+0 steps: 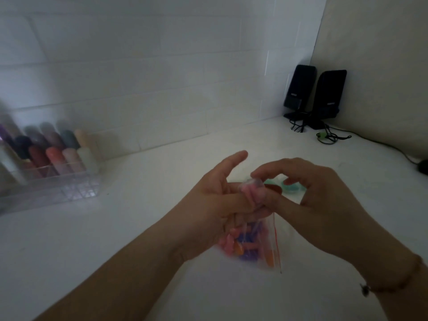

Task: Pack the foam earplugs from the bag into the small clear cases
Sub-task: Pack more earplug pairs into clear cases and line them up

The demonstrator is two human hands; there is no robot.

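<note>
My left hand (215,200) holds a small clear case (252,189) with pink foam earplugs inside it, and also grips the top of a clear zip bag (252,242). The bag hangs below that hand and holds several pink, orange and purple earplugs. My right hand (308,193) is curled over the case, its fingertips touching the case's top. Behind the hands, partly hidden, lie teal (281,187) and red (273,188) pieces on the counter; I cannot tell what they are.
A clear organiser (53,181) with several coloured tubes stands at the left by the tiled wall. Two black speakers (315,93) with cables sit in the back right corner. A dark mouse (423,166) lies at the right edge. The white counter (115,228) spreads under the hands.
</note>
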